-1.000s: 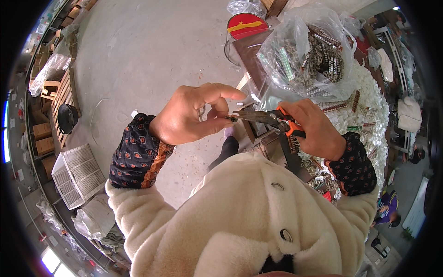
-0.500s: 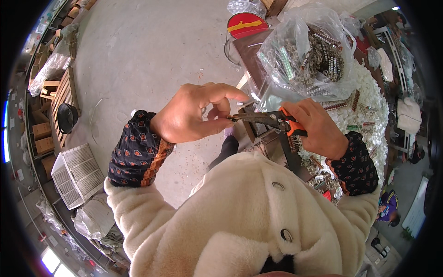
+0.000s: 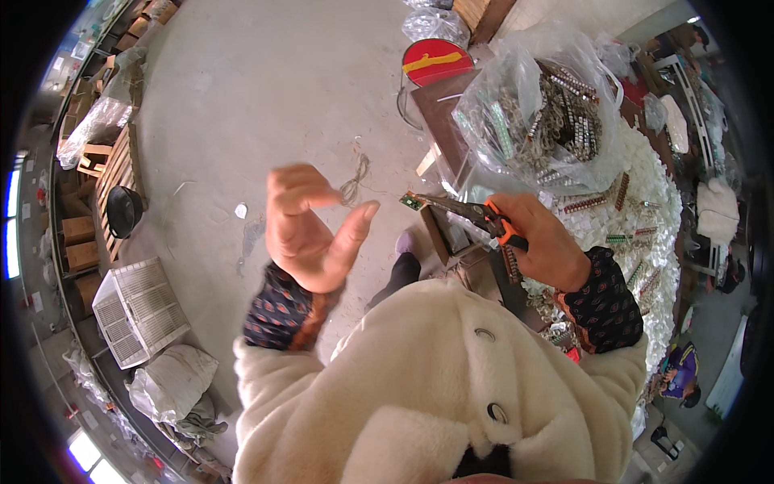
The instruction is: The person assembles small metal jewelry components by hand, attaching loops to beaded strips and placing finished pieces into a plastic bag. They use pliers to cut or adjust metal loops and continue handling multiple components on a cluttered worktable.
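Note:
My right hand (image 3: pixel 548 244) is closed around pliers (image 3: pixel 484 216) with orange and black handles. Their dark jaws point left and hold a small green circuit board piece (image 3: pixel 412 201) at the tip. Left of it, my left hand (image 3: pixel 310 230) is raised with thumb and fingers apart, slightly blurred, and nothing shows in it. A loose tangle of thin wire (image 3: pixel 355 179) appears just beyond its fingertips; I cannot tell whether it hangs in the air or lies on the floor.
A clear plastic bag (image 3: pixel 516 105) of metal strips sits at the upper right, beside a heap of white pieces (image 3: pixel 645 185) with coloured strips on it. A red and yellow round stool (image 3: pixel 436 62) stands beyond. A white crate (image 3: pixel 139 310) and wooden pallet (image 3: pixel 119 181) are at left.
My left hand has come away from the plier tips, moved left and opened. The pliers have shifted slightly left and down, and the green board in their jaws now shows plainly.

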The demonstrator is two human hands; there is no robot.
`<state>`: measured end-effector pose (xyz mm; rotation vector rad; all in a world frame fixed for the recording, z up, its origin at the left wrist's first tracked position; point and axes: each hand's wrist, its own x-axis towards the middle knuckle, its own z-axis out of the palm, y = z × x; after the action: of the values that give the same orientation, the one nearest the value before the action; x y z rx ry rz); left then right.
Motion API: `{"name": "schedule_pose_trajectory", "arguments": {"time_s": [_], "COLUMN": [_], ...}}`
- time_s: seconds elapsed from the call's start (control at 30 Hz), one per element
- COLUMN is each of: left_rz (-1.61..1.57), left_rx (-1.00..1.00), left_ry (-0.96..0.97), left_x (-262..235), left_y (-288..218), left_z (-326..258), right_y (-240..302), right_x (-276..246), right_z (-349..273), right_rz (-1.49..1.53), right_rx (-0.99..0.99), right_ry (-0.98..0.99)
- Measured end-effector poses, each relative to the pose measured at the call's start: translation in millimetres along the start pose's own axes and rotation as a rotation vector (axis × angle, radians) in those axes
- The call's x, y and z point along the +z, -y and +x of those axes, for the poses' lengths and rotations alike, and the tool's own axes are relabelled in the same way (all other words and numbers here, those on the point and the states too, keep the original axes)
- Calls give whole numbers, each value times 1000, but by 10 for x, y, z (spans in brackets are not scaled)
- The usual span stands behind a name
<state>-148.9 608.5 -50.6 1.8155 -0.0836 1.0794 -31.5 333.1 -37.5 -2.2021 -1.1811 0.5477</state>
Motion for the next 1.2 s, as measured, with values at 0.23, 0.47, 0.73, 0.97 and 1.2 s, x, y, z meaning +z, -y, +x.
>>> {"name": "schedule_pose_trajectory", "arguments": {"time_s": [0.23, 0.47, 0.73, 0.97, 1.2], "left_rz": [-470, -620, -780, -677, -614], "left_rx": [-740, -856, -877, -914, -917], "left_ry": [-75, -193, -136, -151, -170], "left_x": [334, 261, 215, 164, 112], "left_y": [-216, -188, -159, -205, -289], "left_z": [-487, -528, -526, -472, -434], "right_y": [9, 2, 90, 44, 30], "right_x": [103, 123, 149, 124, 122], "right_z": [159, 173, 175, 192, 238], "right_rz": [-13, -20, -61, -175, -141], "right_rx": [-82, -131, -205, -260, -276], "right_ry": [-21, -13, -72, -73, -27]}}
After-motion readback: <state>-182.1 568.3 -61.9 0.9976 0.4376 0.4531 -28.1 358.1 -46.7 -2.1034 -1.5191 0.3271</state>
